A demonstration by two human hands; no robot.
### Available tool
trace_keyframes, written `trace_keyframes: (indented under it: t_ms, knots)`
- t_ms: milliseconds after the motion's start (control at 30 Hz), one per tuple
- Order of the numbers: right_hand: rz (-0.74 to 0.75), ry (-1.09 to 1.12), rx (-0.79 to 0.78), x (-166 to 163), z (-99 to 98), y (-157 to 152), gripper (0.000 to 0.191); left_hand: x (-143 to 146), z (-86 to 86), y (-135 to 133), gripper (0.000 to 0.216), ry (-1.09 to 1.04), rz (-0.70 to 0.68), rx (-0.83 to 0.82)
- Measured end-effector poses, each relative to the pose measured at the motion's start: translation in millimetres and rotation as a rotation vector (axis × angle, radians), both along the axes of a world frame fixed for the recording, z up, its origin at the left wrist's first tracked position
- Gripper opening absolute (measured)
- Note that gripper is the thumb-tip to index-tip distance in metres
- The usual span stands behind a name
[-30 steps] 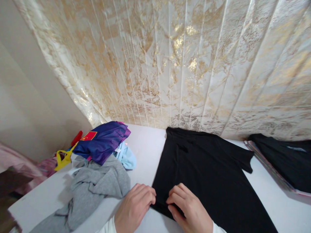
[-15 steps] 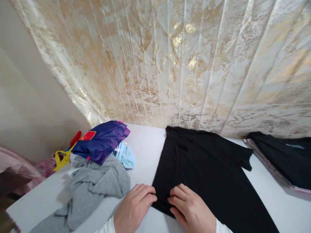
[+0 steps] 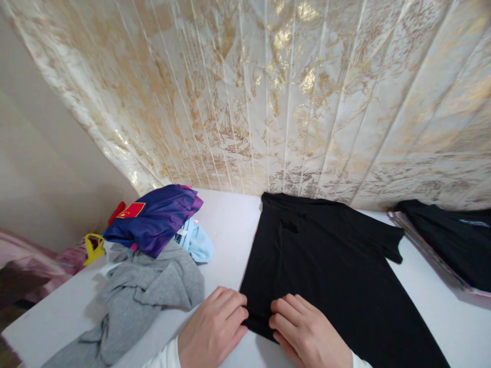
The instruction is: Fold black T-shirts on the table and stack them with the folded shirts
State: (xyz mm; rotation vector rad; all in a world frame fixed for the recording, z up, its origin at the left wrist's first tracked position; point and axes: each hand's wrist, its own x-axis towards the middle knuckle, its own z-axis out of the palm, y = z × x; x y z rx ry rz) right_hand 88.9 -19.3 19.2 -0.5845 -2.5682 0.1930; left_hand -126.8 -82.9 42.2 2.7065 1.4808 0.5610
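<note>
Left hand (image 3: 213, 332) and right hand (image 3: 303, 335), fingers curled together, pinching near edge of black shirt (image 3: 326, 276). Gray sweater (image 3: 141, 296) just left of shirt; bare white table (image 3: 230, 230) between.

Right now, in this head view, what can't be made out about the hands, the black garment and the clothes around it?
- Left hand and right hand: wrists cut off by the bottom edge; whether fingertips pinch the black garment or only press it is unclear.
- Garment's near right corner: cut off by the bottom edge.
- Light blue item: mostly hidden under the purple-blue garment.
- Dark clothes at right: cut off by the right edge.
</note>
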Motion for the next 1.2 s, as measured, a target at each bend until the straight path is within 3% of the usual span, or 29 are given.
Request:
trace_keyframes:
  t_ms: [167, 600, 900, 1067, 1200]
  knots:
    - [0.008, -0.031, -0.015, 1, -3.7, -2, 0.01, 8, -1.9, 6, 0.01, 0.033, -0.051, 0.014]
    - [-0.04, 0.077, 0.059, -2, -8.8, -6, 0.013, 10, -7.8, 3, 0.013, 0.016, 0.001, 0.064]
    - [0.066, 0.081, 0.073, -5, -14.7, -8, 0.012, 10, -3.4, -6, 0.017, 0.085, -0.011, 0.218]
    - [0.067, -0.006, -0.024, -5, -13.7, -5, 0.006, 6, -8.7, -9, 0.023, 0.101, -0.063, 0.266]
    - [0.115, -0.072, -0.17, 0, -2.8, -5, 0.022, 3, -12.0, -12, 0.024, 0.119, -0.058, 0.252]
